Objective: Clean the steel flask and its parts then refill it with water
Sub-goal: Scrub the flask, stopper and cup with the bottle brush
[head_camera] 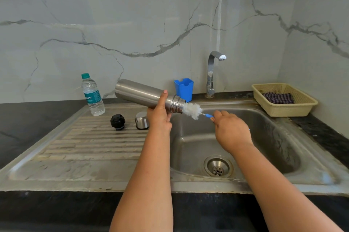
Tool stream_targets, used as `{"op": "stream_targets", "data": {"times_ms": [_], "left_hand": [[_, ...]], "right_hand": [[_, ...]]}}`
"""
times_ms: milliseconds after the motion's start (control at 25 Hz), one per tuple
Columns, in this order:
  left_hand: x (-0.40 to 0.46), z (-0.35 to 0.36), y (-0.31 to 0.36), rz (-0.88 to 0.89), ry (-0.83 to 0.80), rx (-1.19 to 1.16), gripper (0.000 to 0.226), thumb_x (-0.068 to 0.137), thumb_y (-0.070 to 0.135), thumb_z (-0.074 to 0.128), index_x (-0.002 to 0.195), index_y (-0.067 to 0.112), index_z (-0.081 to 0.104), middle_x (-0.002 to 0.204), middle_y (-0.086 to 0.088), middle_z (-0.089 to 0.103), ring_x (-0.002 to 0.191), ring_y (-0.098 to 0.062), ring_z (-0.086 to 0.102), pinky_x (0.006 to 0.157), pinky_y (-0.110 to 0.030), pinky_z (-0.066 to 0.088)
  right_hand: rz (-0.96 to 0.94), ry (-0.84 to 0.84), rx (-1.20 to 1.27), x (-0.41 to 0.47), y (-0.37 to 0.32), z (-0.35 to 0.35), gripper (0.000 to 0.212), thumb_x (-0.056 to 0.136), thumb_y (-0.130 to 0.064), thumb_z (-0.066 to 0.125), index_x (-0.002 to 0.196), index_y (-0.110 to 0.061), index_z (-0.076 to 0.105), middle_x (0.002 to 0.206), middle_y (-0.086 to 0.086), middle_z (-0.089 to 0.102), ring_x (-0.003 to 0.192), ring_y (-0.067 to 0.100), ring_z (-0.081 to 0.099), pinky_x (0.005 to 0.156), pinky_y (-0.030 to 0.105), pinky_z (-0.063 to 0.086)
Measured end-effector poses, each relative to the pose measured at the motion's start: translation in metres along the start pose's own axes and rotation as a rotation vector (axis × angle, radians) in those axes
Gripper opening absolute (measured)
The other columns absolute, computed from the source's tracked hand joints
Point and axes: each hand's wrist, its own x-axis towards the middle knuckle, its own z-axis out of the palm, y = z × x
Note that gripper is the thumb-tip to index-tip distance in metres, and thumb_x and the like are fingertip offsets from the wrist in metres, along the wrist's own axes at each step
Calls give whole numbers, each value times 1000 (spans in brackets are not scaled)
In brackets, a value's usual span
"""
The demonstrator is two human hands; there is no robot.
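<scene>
We see open room in the sink bowl, down to the drain. Our two hands and the flask fill the air over its left edge. On the ribbed drainboard, the black cap, steel cup and water bottle block the back part; the front is free. The tap and blue holder block the sink's back edge, and the basket blocks its back right corner.
</scene>
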Motion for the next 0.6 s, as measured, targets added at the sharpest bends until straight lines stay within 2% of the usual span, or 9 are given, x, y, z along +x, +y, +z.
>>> {"op": "stream_targets", "data": {"times_ms": [80,160,200,320,360,400,440,520,600], "left_hand": [[-2,2,-1,-3,-28,11,54,78,19,83,124,8,57,119,-11,69,105,-23,69,75,-32,61],[1,-1,1,-10,-40,23,55,77,20,83,124,8,58,118,-10,70,105,-22,69,77,-33,60],[3,-4,4,-13,-50,43,52,77,20,83,122,9,59,116,-9,70,104,-21,69,75,-32,60],[6,-10,13,-21,-124,90,40,80,19,80,114,11,60,105,-6,70,97,-19,68,70,-30,59],[5,-8,14,-29,-147,76,41,80,19,80,115,11,60,105,-7,70,97,-20,68,72,-31,59],[3,-5,14,-27,-153,73,44,79,18,81,117,10,59,107,-7,70,98,-19,68,73,-32,59],[2,-3,12,-4,-138,95,47,78,17,82,118,10,59,109,-7,70,98,-19,69,73,-32,59],[4,-2,5,44,-52,159,53,73,17,86,118,9,60,111,-8,71,94,-19,71,74,-33,60],[12,-7,3,9,54,114,54,70,19,88,114,5,60,108,-11,72,90,-22,72,77,-38,61]], "right_hand": [[57,-3,52,-1,-2,4,25,104,-30,29,100,-16,49,91,0,57,75,18,50,60,30,38],[33,-9,95,-2,0,8,27,103,-33,29,92,-18,48,80,-2,55,67,19,49,55,31,33],[34,-101,231,-2,3,11,30,103,-35,31,88,-18,49,74,-2,53,64,19,49,54,30,33],[237,-644,1096,-4,8,3,39,103,-36,36,78,-15,55,60,-2,40,49,11,33,47,23,26],[297,-723,1233,-3,12,0,40,103,-36,36,77,-14,55,58,-2,35,48,10,27,45,22,22],[303,-709,1226,-4,15,-2,40,103,-37,37,77,-13,55,58,-2,34,48,9,26,45,22,20],[260,-624,1099,-4,16,-2,41,103,-38,37,76,-13,57,58,-2,37,48,9,29,47,22,23],[110,-392,659,-5,16,-2,42,102,-41,38,77,-15,60,61,-4,47,54,11,42,53,25,34],[-8,-202,278,-5,10,-8,41,102,-43,34,80,-16,56,65,-3,53,60,16,51,55,32,40]]}}
